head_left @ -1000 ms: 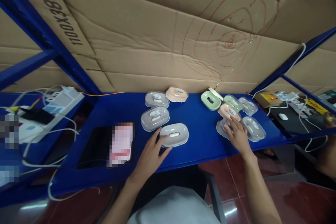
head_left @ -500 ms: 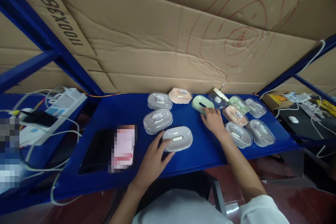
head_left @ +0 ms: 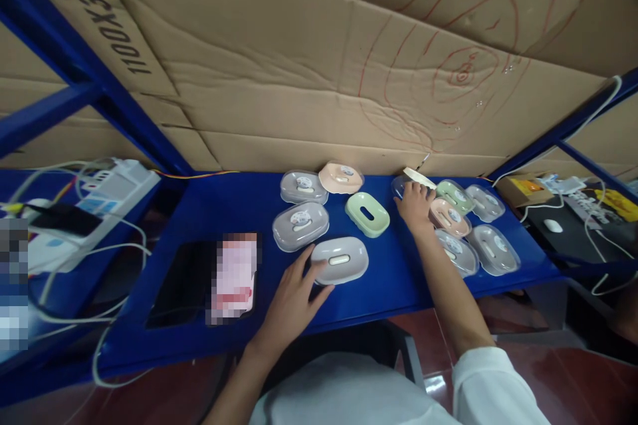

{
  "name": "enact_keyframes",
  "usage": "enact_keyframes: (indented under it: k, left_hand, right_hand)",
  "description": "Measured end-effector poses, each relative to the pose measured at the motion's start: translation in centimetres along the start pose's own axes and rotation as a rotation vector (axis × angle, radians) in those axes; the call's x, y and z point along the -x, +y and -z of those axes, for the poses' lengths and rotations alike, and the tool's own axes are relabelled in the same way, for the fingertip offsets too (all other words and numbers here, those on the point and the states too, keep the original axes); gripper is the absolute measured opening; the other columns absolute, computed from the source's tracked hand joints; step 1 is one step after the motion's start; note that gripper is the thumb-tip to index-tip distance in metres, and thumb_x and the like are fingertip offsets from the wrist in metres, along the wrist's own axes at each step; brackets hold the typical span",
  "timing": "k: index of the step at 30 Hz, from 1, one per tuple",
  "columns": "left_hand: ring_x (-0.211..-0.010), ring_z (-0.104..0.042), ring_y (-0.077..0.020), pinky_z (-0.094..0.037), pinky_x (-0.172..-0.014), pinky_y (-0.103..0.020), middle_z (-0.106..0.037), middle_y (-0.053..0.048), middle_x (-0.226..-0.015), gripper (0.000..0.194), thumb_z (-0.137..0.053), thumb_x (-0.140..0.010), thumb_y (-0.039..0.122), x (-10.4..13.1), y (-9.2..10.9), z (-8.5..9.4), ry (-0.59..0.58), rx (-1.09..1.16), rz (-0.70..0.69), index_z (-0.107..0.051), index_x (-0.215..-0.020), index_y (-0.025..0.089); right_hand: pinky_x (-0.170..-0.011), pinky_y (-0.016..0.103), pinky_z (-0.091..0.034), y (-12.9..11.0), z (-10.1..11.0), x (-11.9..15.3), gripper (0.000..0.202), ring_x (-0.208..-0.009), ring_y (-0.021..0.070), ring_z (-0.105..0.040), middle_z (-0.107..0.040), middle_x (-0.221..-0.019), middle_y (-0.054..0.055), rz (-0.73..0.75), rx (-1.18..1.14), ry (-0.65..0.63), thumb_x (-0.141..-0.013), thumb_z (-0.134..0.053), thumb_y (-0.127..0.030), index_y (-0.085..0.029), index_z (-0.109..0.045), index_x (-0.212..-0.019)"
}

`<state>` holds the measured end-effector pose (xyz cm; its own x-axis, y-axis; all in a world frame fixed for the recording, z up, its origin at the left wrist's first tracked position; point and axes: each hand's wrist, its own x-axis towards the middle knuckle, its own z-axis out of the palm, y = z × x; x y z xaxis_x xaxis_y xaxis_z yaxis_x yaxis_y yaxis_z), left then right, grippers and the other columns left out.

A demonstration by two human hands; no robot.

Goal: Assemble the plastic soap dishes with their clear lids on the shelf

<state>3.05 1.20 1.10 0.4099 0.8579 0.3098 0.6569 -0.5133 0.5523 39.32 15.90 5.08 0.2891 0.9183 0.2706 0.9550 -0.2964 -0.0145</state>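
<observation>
My left hand (head_left: 294,292) has its fingers spread against the left end of a grey soap dish (head_left: 351,273), which lies uncovered with a pale strip in its middle. At the back right, my right hand (head_left: 417,209) has its fingers bent over a clear lid (head_left: 397,184), mostly hidden beneath them. A cream-coloured piece (head_left: 419,178) leans just behind those fingertips. Between the hands sits a green soap dish (head_left: 381,219), uncovered, with a dark slot showing blue table through it.
Lidded soap dishes stand left: two grey (head_left: 300,226) and a peach one (head_left: 341,177). More stand right, including green (head_left: 454,197), peach (head_left: 450,218) and grey (head_left: 493,250). A phone-like device (head_left: 234,279) lies front left on the blue table (head_left: 214,206). Cardboard (head_left: 279,99) walls the back.
The green soap dish has come nearer and left, and now lies released. My right hand has moved from it to the clear lid. My left hand stays by the grey dish.
</observation>
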Motion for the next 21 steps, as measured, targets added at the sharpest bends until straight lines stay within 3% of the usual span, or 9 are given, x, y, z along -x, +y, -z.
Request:
enact_keyframes:
  k: [4, 9, 12, 17, 21]
  left_hand:
    - [-0.146, -0.057, -0.0382, -0.054, -0.116, -0.057, -0.048, -0.014, -0.165, 0.037, -0.067, -0.102, 0.037, 0.1, 0.0, 0.1, -0.005, 0.015, 0.001, -0.063, -0.139, 0.029]
    - [-0.147, -0.057, -0.0385, -0.053, -0.117, -0.058, -0.048, -0.013, -0.166, 0.037, -0.067, -0.102, 0.037, 0.2, 0.0, 0.1, -0.011, 0.027, 0.009, -0.063, -0.138, 0.029]
    - [-0.147, -0.057, -0.0381, -0.054, -0.117, -0.057, -0.048, -0.013, -0.166, 0.037, -0.067, -0.102, 0.037, 0.2, 0.0, 0.2, -0.019, 0.039, 0.019, -0.063, -0.138, 0.030]
    - [-0.148, -0.055, -0.0393, -0.052, -0.117, -0.058, -0.048, -0.014, -0.166, 0.037, -0.067, -0.103, 0.038, 0.0, 0.1, 0.4, -0.039, 0.032, 0.024, -0.063, -0.139, 0.030]
    - [-0.149, -0.055, -0.0373, -0.050, -0.120, -0.056, -0.049, -0.012, -0.166, 0.041, -0.068, -0.102, 0.038, -0.2, 0.1, 0.5, -0.052, 0.075, 0.052, -0.059, -0.141, 0.031]
  right_hand:
    - [-0.108, 0.065, -0.042, 0.0, -0.1, 0.5, 0.055, -0.128, 0.0431, -0.057, -0.061, -0.141, 0.026, -0.009, -0.059, -0.008, -0.096, -0.065, -0.044, -0.014, -0.057, -0.141]
    - [-0.101, 0.051, -0.051, 0.6, 0.9, 1.4, 0.050, -0.120, 0.0365, -0.065, -0.064, -0.139, 0.023, 0.025, -0.195, -0.007, -0.101, -0.057, -0.047, -0.016, -0.060, -0.140]
    - [-0.100, 0.046, -0.053, 0.5, 1.0, 2.8, 0.048, -0.117, 0.0323, -0.068, -0.070, -0.132, 0.018, 0.091, -0.300, -0.020, -0.106, -0.049, -0.050, -0.018, -0.061, -0.140]
    - [-0.103, 0.047, -0.055, -0.1, 1.1, 4.7, 0.057, -0.122, 0.0310, -0.066, -0.065, -0.134, 0.016, 0.186, -0.443, -0.048, -0.102, -0.055, -0.064, -0.021, -0.063, -0.138]
    - [-0.115, 0.049, -0.051, -1.0, 3.1, 6.6, 0.053, -0.134, 0.0312, -0.060, -0.061, -0.140, 0.015, 0.289, -0.554, -0.023, -0.104, -0.058, -0.058, -0.023, -0.060, -0.144]
